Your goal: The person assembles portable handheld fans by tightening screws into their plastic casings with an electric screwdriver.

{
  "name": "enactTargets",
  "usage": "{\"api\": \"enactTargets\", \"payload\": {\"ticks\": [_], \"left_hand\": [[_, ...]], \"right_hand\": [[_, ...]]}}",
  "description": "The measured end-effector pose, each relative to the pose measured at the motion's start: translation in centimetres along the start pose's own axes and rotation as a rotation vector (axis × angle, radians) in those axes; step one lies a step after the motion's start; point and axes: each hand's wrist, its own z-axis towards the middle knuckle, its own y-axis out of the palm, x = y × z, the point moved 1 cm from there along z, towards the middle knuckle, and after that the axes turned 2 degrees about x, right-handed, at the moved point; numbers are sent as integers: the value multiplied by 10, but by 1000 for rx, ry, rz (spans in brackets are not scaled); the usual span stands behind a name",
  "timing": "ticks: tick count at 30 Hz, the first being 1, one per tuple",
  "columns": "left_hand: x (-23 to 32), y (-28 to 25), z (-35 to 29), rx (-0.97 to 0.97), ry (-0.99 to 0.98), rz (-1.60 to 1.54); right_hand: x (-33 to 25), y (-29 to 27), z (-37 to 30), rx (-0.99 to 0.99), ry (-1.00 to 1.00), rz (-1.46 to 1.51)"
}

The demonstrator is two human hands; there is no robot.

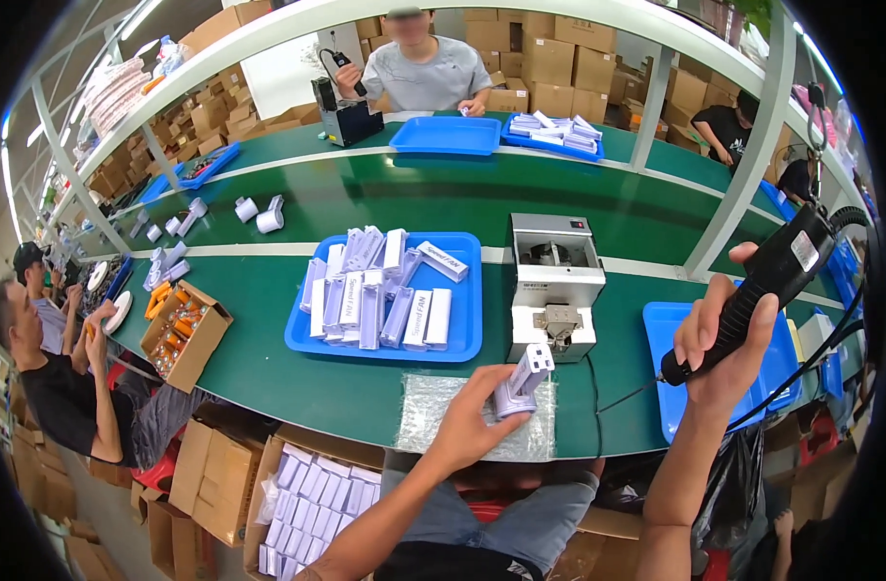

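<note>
My left hand (472, 416) grips a white plastic fan handle part (526, 380), held upright over a sheet of bubble wrap (428, 412) at the bench's front edge. In my right hand (719, 339) is a black electric screwdriver (767, 286), hanging from a hook and cable, its thin bit pointing left toward the white part but apart from it. Just beyond the part stands a grey and white screw feeder (556, 281). To its left, a blue tray (470, 334) bears a pile of white plastic housings (366, 290).
Another blue tray (668, 407) lies under my right forearm. An open carton of orange-topped parts (186, 334) stands at left, and a carton of white housings (317, 504) sits below the bench. A person (424, 73) works across the bench; others sit left and right.
</note>
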Motion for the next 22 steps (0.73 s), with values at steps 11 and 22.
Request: {"api": "enactTargets", "payload": {"ticks": [11, 22], "left_hand": [[2, 4, -1, 10, -1, 5], [1, 5, 0, -7, -11, 11]], "right_hand": [[12, 10, -16, 14, 52, 15], [10, 6, -21, -24, 29, -83]]}}
